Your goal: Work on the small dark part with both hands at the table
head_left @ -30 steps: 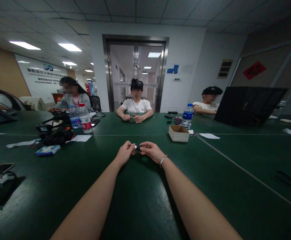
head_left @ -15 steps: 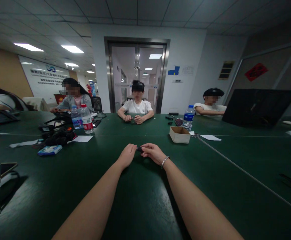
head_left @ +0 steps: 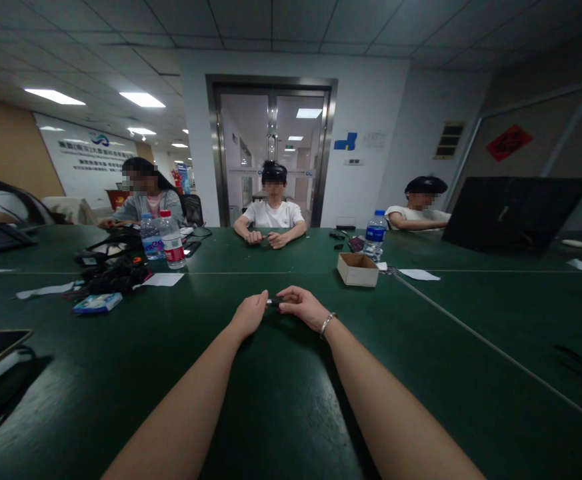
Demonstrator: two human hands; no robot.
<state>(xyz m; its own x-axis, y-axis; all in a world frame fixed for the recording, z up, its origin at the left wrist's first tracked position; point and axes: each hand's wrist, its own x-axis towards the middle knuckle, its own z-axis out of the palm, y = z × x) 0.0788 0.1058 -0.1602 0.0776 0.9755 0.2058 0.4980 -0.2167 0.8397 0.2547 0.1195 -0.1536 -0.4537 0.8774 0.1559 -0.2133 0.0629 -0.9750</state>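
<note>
A small black object with a silvery end spans the gap between my hands, just above the green table. Its exact kind is too small to make out. My left hand is closed at the silvery end, its fingertips mostly hidden behind the back of the hand. Thumb and fingers of my right hand, which has a silver bracelet at the wrist, pinch the black part.
Beyond my right hand stands an open cardboard box, with a blue-labelled water bottle behind it. Two bottles, black gear and a blue packet lie to the left. Co-workers sit around the table; a black monitor is at right.
My left hand has shifted slightly left, away from my right hand. More of the object's silvery end now shows between them. The right hand keeps its pinch.
</note>
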